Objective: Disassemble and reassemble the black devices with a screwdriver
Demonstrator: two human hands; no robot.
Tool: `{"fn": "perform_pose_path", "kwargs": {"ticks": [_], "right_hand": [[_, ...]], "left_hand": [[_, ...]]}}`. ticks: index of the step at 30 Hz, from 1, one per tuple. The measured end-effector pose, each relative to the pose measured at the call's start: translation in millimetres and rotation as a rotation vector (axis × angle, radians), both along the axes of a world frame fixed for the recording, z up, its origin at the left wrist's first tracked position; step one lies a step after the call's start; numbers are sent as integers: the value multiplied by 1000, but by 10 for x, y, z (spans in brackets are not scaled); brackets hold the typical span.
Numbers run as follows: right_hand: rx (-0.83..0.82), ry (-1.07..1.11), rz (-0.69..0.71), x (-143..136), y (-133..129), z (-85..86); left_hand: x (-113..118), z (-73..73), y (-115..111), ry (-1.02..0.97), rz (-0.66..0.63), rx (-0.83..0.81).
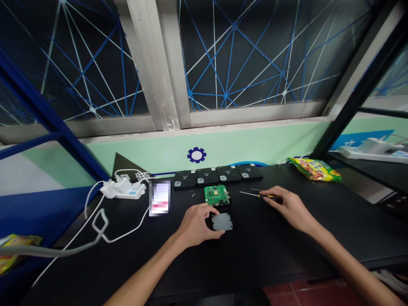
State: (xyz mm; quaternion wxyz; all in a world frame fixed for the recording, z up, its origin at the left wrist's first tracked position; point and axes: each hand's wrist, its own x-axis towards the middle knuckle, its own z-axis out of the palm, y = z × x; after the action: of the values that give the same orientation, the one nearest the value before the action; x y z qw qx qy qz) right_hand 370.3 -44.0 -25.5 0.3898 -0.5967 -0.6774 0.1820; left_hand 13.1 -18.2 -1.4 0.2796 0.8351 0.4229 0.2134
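My left hand is closed on the edge of a small square black cover with a grey metal plate set in it, thumb at the near side and fingers at the far side. Just beyond it a green circuit board sits in a black casing on the table. Off to the right, my right hand grips a screwdriver by its yellow and black handle, the shaft pointing left toward the board. A second thin metal piece shows beside the shaft; what it is I cannot make out.
Several flat black boxes stand in a row behind the board. Tiny screws lie left of it. A lit phone, a white power strip and loose cables are on the left. A yellow-green snack bag lies back right.
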Motion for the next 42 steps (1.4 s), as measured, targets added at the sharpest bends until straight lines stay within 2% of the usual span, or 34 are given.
{"fn": "perform_pose_path", "kwargs": {"ticks": [5, 10, 14, 16, 18, 22, 27, 35, 39, 42], "right_hand": [[36, -166, -11, -22, 88, -170], [55, -243, -22, 0, 138, -215], [97, -335, -67, -47, 139, -157], [147, -362, -113, -128, 134, -73], [190, -301, -118, -253, 131, 36], [143, -82, 44, -577, 170, 212], [15, -1, 155, -871, 323, 233], [-284, 461, 504, -933, 360, 122], [-413, 570, 624, -938, 313, 23], [-446, 608, 670, -943, 311, -7]], "left_hand": [[-3, 7, -2, 9, 0, 18], [0, 22, -3, 6, -6, 24], [-21, -2, 11, 23, -15, 22], [-36, -19, 14, 17, -25, 28], [-47, -27, 10, -11, -47, 29], [-53, -9, -11, -31, -84, 67], [-66, 10, -18, -53, -85, 161], [-99, -18, -6, -126, -23, 423], [-94, -10, -11, -150, -5, 447], [-94, 10, -8, -145, -6, 398]]}}
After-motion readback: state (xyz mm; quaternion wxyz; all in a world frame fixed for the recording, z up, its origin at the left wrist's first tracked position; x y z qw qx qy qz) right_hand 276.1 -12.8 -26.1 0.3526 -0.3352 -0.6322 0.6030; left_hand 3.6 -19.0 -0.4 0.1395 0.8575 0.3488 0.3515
